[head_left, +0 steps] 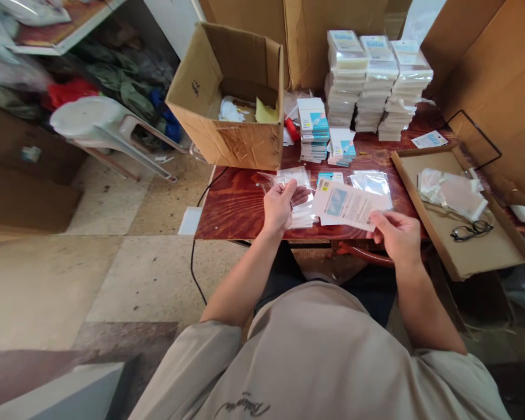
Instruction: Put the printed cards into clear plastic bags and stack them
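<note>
While the left hand point(280, 207) pinches a clear plastic sleeve point(269, 179) between thumb and fingers, the right hand point(396, 233) grips a printed card point(347, 204) by its lower right corner, holding it tilted above the red-brown tabletop point(231, 198). The card's far end is near the left hand, with its printed side, bearing a blue picture and a small yellow mark, turned up. Beneath and beside the left hand lies a pile of clear sleeves point(304, 217), and just beyond the card is another batch of clear packets point(374, 185). Farther back stand a taller stack of blue-and-white cards point(312, 131) and a shorter stack point(342, 147), with three high stacks of packaged cards point(378, 81) behind them to the right. An open cardboard box point(231, 137) sits at the back left. To the right, a shallow cardboard tray point(499, 248) holds loose clear plastic packets point(452, 189) and black-framed glasses point(471, 231).
</note>
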